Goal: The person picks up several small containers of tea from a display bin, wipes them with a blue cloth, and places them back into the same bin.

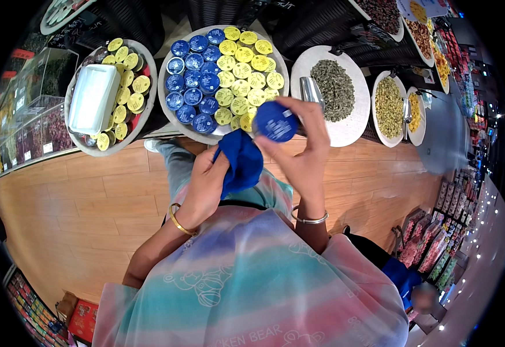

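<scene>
My left hand (pixel 207 184) grips a bunched blue cloth (pixel 240 162) in front of my waist. Between thumb and fingers, my right hand (pixel 304 143) holds a small round cup with a blue lid (pixel 277 122), its printed top facing up at me. The cup is raised over the near right rim of a round tray (pixel 166 110). On that tray, blue-lidded cups (pixel 193 79) fill the left half and yellow-lidded cups (pixel 241 70) the right half. Cloth and cup are close together but look apart.
To the left, an oval tray (pixel 146 115) carries yellow-lidded cups and a white plastic container (pixel 94 99). A pale round tray (pixel 350 130) at right bears dried green leaves (pixel 334 89) and a metal scoop (pixel 311 90). Another person (pixel 402 277) is behind me at right.
</scene>
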A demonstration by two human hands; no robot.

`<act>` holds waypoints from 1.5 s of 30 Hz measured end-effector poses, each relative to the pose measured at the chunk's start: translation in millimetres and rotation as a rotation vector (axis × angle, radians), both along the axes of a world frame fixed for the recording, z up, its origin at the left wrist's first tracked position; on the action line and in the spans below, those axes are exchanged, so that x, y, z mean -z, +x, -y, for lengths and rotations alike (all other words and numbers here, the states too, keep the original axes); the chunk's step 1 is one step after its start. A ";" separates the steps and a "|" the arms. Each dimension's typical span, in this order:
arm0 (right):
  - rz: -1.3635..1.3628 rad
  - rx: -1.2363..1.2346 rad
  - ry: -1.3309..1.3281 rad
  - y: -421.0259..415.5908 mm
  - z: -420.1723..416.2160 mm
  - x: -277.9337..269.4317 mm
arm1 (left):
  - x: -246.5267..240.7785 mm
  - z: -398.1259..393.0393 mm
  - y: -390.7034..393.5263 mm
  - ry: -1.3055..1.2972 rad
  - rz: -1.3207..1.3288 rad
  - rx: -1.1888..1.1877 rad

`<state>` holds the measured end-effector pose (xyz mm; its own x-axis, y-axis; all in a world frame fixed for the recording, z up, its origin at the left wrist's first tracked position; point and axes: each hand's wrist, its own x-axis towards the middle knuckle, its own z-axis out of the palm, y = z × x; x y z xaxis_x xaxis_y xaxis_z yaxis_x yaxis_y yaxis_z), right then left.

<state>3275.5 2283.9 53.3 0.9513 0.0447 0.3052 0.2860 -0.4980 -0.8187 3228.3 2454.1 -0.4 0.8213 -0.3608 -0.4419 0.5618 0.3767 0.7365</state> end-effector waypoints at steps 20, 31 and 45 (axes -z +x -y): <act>-0.257 -0.236 -0.395 5.9 -16.7 183.3 | 15.5 -87.7 -17.9 0.078 0.162 -0.973; -0.171 -0.264 -0.544 19.4 -24.6 199.5 | -13.3 -67.8 -4.8 0.139 0.121 -1.020; -0.116 -0.267 -0.572 41.1 -25.7 205.7 | 1.6 -100.8 8.7 -0.158 0.467 -0.642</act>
<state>3316.6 2309.5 -152.4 0.9100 0.4104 0.0585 0.3865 -0.7890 -0.4776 3237.1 2554.9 -2.0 0.9766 0.2147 0.0145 -0.1520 0.6405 0.7528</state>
